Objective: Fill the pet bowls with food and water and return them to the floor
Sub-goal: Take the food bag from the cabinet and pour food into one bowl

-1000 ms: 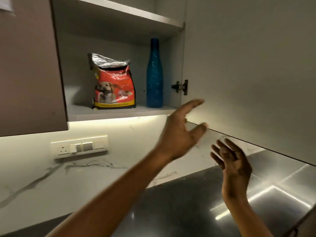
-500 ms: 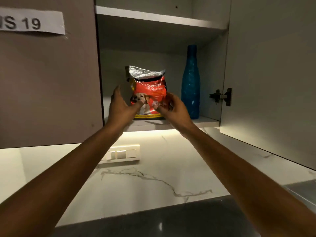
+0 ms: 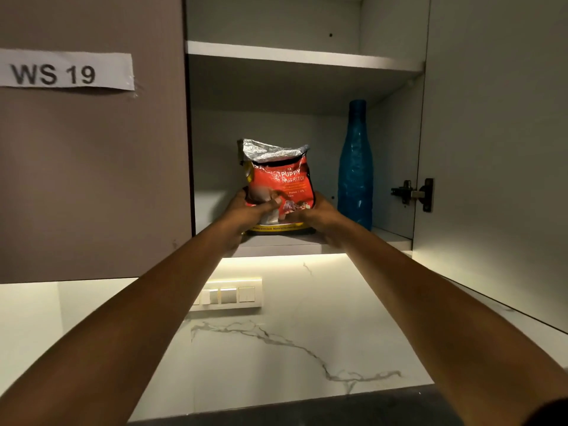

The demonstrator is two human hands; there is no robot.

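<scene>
Both hands reach into an open wall cupboard — the left hand [image 3: 246, 207] and right hand [image 3: 313, 212] clasp the lower sides of a red puppy food bag [image 3: 278, 182] standing on the bottom shelf [image 3: 276, 242]. Its foil top looks open, so lifting it upright seems wise — clear of the blue bottle [image 3: 355, 167] just beside it.

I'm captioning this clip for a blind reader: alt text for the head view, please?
Both hands, left hand and right hand, grip a red puppy food bag on the lower shelf of an open cupboard, beside an upright blue bottle.
</scene>
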